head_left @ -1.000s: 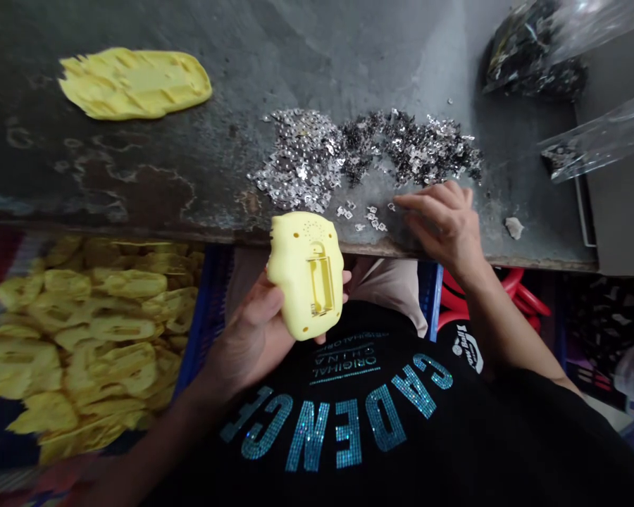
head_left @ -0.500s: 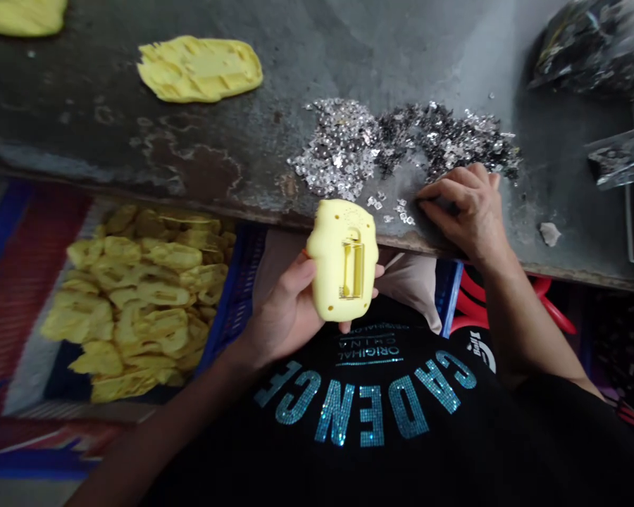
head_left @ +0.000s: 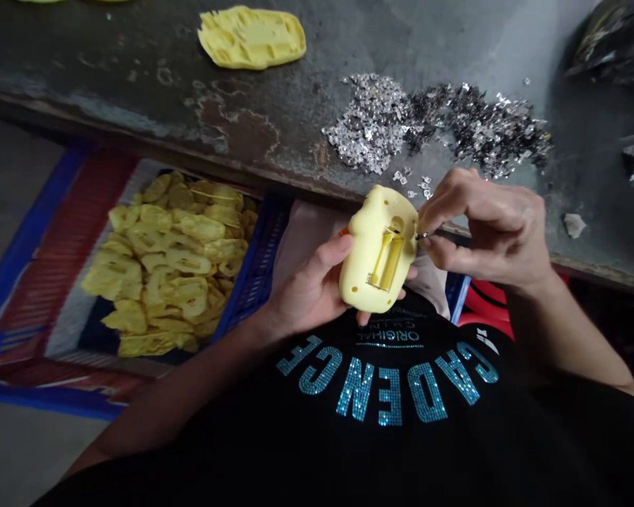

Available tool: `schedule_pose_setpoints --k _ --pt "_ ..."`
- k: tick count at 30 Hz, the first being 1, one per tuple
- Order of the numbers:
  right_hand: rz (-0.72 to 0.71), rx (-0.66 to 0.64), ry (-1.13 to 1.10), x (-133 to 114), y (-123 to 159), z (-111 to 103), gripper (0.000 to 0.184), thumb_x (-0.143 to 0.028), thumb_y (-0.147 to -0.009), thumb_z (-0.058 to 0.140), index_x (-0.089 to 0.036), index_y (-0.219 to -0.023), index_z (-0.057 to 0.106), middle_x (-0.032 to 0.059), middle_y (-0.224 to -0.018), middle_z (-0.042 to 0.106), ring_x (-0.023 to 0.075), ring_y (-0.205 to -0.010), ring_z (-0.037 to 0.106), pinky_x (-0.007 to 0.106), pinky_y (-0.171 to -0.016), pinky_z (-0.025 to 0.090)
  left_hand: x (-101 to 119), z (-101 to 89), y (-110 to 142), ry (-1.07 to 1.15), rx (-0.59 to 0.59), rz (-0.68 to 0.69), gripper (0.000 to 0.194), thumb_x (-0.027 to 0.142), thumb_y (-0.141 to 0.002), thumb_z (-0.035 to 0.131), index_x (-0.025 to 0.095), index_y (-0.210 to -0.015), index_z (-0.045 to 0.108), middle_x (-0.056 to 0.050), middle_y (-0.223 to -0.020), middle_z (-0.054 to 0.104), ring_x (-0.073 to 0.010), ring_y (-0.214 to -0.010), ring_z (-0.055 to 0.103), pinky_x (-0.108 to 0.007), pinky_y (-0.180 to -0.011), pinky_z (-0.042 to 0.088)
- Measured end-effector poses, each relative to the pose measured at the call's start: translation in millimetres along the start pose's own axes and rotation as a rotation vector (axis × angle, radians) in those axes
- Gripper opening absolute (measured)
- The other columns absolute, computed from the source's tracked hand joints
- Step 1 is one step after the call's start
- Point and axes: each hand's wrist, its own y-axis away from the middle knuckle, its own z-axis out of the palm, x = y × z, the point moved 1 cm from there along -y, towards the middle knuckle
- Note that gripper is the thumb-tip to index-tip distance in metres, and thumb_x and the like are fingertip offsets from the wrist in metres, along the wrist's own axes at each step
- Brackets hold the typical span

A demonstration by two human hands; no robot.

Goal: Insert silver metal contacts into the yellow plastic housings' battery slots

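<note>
My left hand (head_left: 309, 282) grips a yellow plastic toy housing (head_left: 359, 271), its inner side up and its moulded battery slot showing. My right hand (head_left: 480, 229) pinches a small metal contact clip (head_left: 421, 236) between thumb and fingertips, right at the housing's edge. Most of the clip is hidden by the fingers. Just beyond the hands, a heap of silvery metal clips (head_left: 433, 123) lies on the dark metal workbench (head_left: 137, 91), with a few loose clips (head_left: 412, 182) nearer the bench edge.
A flat yellow plastic shell (head_left: 252, 37) lies on the bench at the far side. A blue crate (head_left: 256, 274) of yellow shells stands below the bench edge on the left. Plastic bags (head_left: 613, 42) lie at the upper right, and a red stool (head_left: 486, 303) stands below.
My right hand has left the bench and come to the housing with a metal clip pinched in its fingers. The housing has turned in my left hand, and the view has tilted.
</note>
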Motion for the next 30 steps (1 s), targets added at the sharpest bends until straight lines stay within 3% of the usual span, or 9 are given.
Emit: schedule_pose_setpoints --k 5,9,13,20,23,30 --pt "-0.108 -0.042 -0.002 -13 -1 -5 0.009 -0.043 -0.105 0.082 -0.035 -0.102 0.081 -0.0007 -0.094 0.086 0.0233 -0.086 0.078 0.048 -0.087 0.066 0 8.1 5 -0.012 0.003 0.006 0.089 0.074 -0.097 0.083 0.017 -0.163 0.063 -0.017 -0.11 0.09 -0.0324 -0.086 0.09 -0.02 -0.042 0.053" --pt "-0.043 -0.098 0.135 -23 3 -9 0.026 -0.056 -0.114 0.07 -0.034 -0.109 0.084 0.0011 -0.1 0.083 0.026 -0.094 0.078 0.054 -0.096 0.066 0 11.6 8 -0.002 -0.007 -0.021 0.084 0.073 -0.096 0.086 0.019 -0.159 0.067 -0.017 -0.112 0.09 -0.0334 -0.09 0.091 -0.02 -0.042 0.053" --pt "-0.055 -0.14 0.224 -32 5 -13 0.032 -0.059 -0.118 0.064 -0.035 -0.111 0.084 0.0026 -0.108 0.082 0.0273 -0.097 0.077 0.058 -0.1 0.065 -1 13.8 10 0.003 -0.017 -0.028 0.078 0.072 -0.098 0.086 0.02 -0.153 0.069 -0.016 -0.11 0.09 -0.0331 -0.091 0.091 -0.02 -0.043 0.054" --pt "-0.029 -0.227 0.318 -45 0 -15 0.042 -0.064 -0.12 0.056 -0.035 -0.107 0.083 0.003 -0.105 0.078 0.0283 -0.106 0.076 0.058 -0.104 0.066 -4 13.9 12 0.009 -0.024 -0.034 0.093 0.076 -0.101 0.082 0.023 -0.173 0.058 -0.018 -0.122 0.09 -0.0329 -0.09 0.091 -0.021 -0.044 0.054" --pt "-0.099 -0.251 0.399 -50 -2 -13 0.049 -0.061 -0.124 0.047 -0.034 -0.106 0.083 0.0045 -0.101 0.077 0.0288 -0.101 0.075 0.057 -0.096 0.066 -5 12.8 11 0.003 0.002 -0.033 0.099 0.077 -0.1 0.082 0.023 -0.177 0.053 -0.019 -0.127 0.089 -0.0331 -0.088 0.09 -0.022 -0.043 0.054" --pt "-0.189 -0.183 0.443 -44 7 -10 0.03 -0.049 -0.123 0.055 -0.033 -0.121 0.081 0.0038 -0.111 0.083 0.0281 -0.101 0.076 0.055 -0.094 0.064 -5 13.6 11 0.011 0.03 -0.012 0.097 0.075 -0.097 0.087 0.023 -0.173 0.058 -0.018 -0.124 0.088 -0.0297 -0.081 0.089 -0.021 -0.041 0.054"
